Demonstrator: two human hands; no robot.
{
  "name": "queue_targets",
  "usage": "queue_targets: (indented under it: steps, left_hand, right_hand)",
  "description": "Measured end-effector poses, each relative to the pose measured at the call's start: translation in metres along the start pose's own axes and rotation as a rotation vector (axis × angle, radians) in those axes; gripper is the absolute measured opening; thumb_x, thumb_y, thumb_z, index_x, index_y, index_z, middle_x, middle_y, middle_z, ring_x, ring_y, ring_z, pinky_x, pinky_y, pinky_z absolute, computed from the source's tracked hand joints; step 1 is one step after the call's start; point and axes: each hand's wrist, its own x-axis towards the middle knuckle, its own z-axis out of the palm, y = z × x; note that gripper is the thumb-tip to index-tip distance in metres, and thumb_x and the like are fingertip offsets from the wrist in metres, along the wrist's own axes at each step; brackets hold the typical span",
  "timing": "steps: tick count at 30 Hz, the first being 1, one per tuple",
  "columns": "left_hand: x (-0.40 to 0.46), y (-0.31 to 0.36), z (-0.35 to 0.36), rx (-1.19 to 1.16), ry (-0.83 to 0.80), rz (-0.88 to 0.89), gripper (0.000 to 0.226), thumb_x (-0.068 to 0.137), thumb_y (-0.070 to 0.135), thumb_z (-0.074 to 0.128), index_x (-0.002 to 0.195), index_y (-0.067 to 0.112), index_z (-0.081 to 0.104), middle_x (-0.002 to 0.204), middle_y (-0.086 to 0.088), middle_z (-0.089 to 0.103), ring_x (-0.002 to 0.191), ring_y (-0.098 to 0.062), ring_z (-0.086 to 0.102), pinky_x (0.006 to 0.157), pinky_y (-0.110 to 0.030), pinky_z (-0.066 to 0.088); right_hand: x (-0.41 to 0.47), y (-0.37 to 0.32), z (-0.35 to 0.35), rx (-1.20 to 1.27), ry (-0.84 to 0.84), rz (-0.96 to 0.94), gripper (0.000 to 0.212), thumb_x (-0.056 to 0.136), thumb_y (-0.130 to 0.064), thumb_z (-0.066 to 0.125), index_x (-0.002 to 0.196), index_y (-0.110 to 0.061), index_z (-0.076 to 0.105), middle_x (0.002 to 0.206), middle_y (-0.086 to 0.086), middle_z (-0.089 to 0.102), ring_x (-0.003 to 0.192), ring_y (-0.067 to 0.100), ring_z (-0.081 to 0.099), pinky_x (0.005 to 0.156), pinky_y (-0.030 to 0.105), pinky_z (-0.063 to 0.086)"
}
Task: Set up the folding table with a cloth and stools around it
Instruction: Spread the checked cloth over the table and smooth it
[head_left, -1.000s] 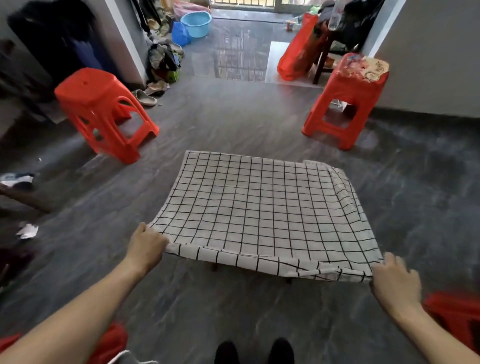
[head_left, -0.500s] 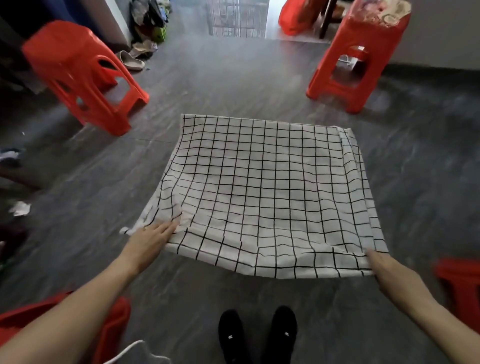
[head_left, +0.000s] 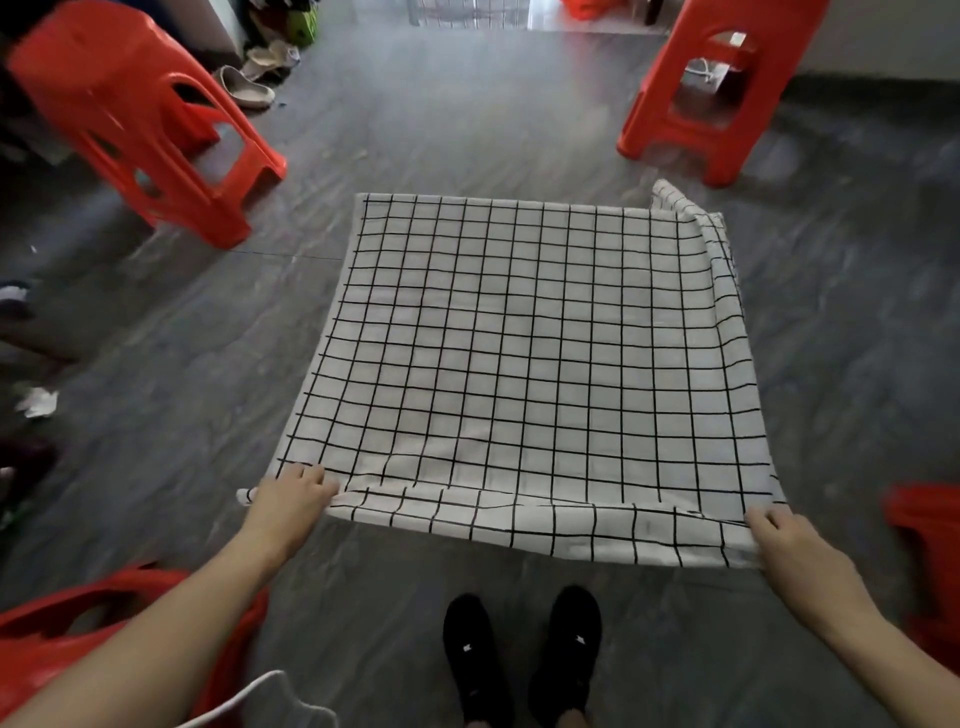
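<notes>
Both near corners of the checked cloth (head_left: 524, 364) were pinched — the left hand (head_left: 288, 501) gripping one, the right hand (head_left: 789, 540) gripping the other, fingers curled over the hem. Between and beyond the hands the cloth lay spread flat, presumably over the folding table, which was entirely hidden beneath it. Held this way, the front edge could be tugged square and taut, I judged; the far corner ahead of the right hand was bunched and would need smoothing. Two red stools stood well beyond the hands — one stool (head_left: 135, 114) ahead of the left, another stool (head_left: 717, 93) ahead of the right — not yet drawn in. Further red plastic showed close beside each forearm.
</notes>
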Motion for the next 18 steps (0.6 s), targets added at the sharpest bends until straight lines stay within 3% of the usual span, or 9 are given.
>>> queue_targets:
  steps: [3, 5, 7, 11, 13, 16, 18]
  left_hand:
    - [-0.001, -0.001, 0.008, 0.011, 0.082, 0.031, 0.032, 0.068, 0.003, 0.069, 0.097, 0.015, 0.061, 0.09, -0.006, 0.057, 0.084, -0.03, 0.057, 0.055, -0.045, 0.05]
    - [-0.002, 0.001, 0.013, 0.002, 0.236, 0.052, 0.021, 0.072, 0.008, 0.052, 0.092, 0.011, 0.059, 0.084, -0.01, 0.055, 0.076, -0.034, 0.054, 0.054, -0.047, 0.047]
    - [-0.003, 0.004, 0.014, -0.005, 0.312, 0.053, 0.033, 0.074, 0.011, 0.036, 0.096, 0.01, 0.062, 0.086, -0.011, 0.055, 0.078, -0.034, 0.051, 0.059, -0.047, 0.045]
    - [-0.005, 0.007, 0.013, -0.062, 0.299, 0.035, 0.036, 0.07, 0.004, 0.057, 0.105, 0.013, 0.059, 0.089, -0.01, 0.058, 0.077, -0.034, 0.054, 0.058, -0.046, 0.049]
    - [-0.004, 0.007, 0.011, -0.142, 0.316, 0.031, 0.044, 0.075, 0.009, 0.045, 0.117, 0.016, 0.053, 0.096, -0.01, 0.059, 0.077, -0.034, 0.055, 0.058, -0.047, 0.051]
    - [-0.005, 0.005, 0.011, -0.187, 0.407, 0.082, 0.072, 0.069, 0.006, 0.024, 0.137, 0.018, 0.046, 0.123, -0.016, 0.052, 0.092, -0.037, 0.052, 0.075, -0.052, 0.05]
    - [-0.007, 0.005, 0.009, -0.138, 0.427, 0.121, 0.077, 0.067, 0.004, 0.024, 0.14, 0.017, 0.044, 0.132, -0.019, 0.048, 0.108, -0.04, 0.049, 0.094, -0.057, 0.039]
  right_hand:
    - [0.0, 0.0, 0.008, 0.111, -0.009, 0.047, 0.044, 0.068, 0.009, 0.062, 0.086, -0.02, 0.035, 0.093, -0.001, 0.033, 0.075, 0.033, 0.056, 0.047, 0.038, 0.045]
    - [0.002, 0.004, 0.02, 0.199, -0.038, 0.094, 0.05, 0.063, 0.012, 0.064, 0.09, -0.019, 0.036, 0.096, 0.001, 0.031, 0.072, 0.038, 0.055, 0.056, 0.042, 0.049]
    - [0.002, 0.009, 0.032, 0.315, -0.068, 0.151, 0.052, 0.064, 0.012, 0.063, 0.093, -0.019, 0.035, 0.092, 0.0, 0.029, 0.073, 0.036, 0.051, 0.065, 0.042, 0.05]
    - [0.002, 0.006, 0.023, 0.477, -0.187, 0.223, 0.036, 0.064, -0.002, 0.062, 0.083, -0.019, 0.037, 0.082, 0.006, 0.05, 0.08, 0.032, 0.05, 0.059, 0.029, 0.033]
    - [0.002, 0.001, 0.016, 0.518, -0.24, 0.258, 0.033, 0.067, -0.005, 0.068, 0.088, -0.018, 0.045, 0.088, 0.006, 0.058, 0.085, 0.029, 0.055, 0.066, 0.031, 0.036]
    - [0.002, -0.008, 0.009, 0.75, -0.236, 0.31, 0.041, 0.071, -0.017, 0.074, 0.104, -0.015, 0.049, 0.101, 0.0, 0.057, 0.096, 0.023, 0.055, 0.077, 0.029, 0.036]
    - [0.002, -0.016, 0.002, 0.877, -0.141, 0.385, 0.034, 0.078, -0.026, 0.076, 0.099, -0.012, 0.053, 0.096, -0.001, 0.06, 0.09, 0.023, 0.056, 0.071, 0.032, 0.037]
